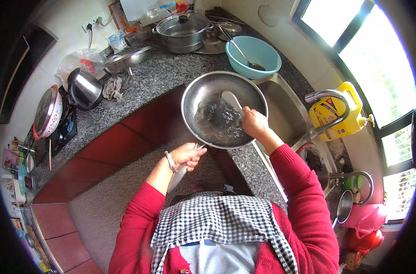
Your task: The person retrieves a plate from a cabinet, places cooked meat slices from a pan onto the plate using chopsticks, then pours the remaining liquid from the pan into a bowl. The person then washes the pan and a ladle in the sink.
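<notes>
A round metal wok (208, 120) is held out above the floor gap and the edge of the sink counter. My left hand (187, 157), with a bracelet at the wrist, is closed around its long handle (176, 179). My right hand (255, 122) reaches over the rim and grips a pale spatula-like utensil (231, 100) whose broad end lies inside the wok. Dark and whitish flecks (225, 118) show in the bottom; I cannot tell whether they are water, residue or reflections.
Beyond the wok stand a light blue basin (252, 51) with a ladle in it and a lidded steel pot (182, 32). To the right are a sink (280, 102), a curved faucet (331, 99) and a yellow jug (338, 113). A kettle (84, 89) sits at left.
</notes>
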A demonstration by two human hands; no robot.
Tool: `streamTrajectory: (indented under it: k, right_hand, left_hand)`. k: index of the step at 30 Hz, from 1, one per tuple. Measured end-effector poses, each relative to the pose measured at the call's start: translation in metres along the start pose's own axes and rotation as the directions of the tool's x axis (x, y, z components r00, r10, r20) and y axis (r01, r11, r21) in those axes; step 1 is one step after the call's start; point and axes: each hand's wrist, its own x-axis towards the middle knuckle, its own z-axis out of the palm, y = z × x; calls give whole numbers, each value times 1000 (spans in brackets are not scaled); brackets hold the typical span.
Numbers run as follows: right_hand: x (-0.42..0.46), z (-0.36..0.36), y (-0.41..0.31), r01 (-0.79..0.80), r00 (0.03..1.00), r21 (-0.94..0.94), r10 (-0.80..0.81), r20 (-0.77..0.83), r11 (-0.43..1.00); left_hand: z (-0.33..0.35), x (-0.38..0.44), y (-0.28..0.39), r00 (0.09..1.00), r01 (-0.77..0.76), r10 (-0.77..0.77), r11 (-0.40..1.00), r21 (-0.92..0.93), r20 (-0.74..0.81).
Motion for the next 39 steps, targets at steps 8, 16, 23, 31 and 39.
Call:
streamTrajectory:
  k: [8,16,23,31,39]
  right_hand:
    - [25,-29,-31,-143,986,234,158,-45,962]
    - [46,-5,-29,-227,958,611,287,-1,759]
    - [107,48,-12,-155,986,165,143,82,974]
    - [150,114,-57,-76,925,-9,74,374,997]
    - [55,-31,-42,48,968,42,-36,-247,998]
  left_hand:
    - [-35,15,29,999,-31,30,999,-8,-37]
    - [-47,23,43,998,-33,31,999,-35,-49]
    - [-47,18,44,998,-45,42,998,-44,-49]
    - [-50,11,52,997,5,-7,1000,-29,-72]
    - [-52,18,50,1000,1,-1,996,-91,8]
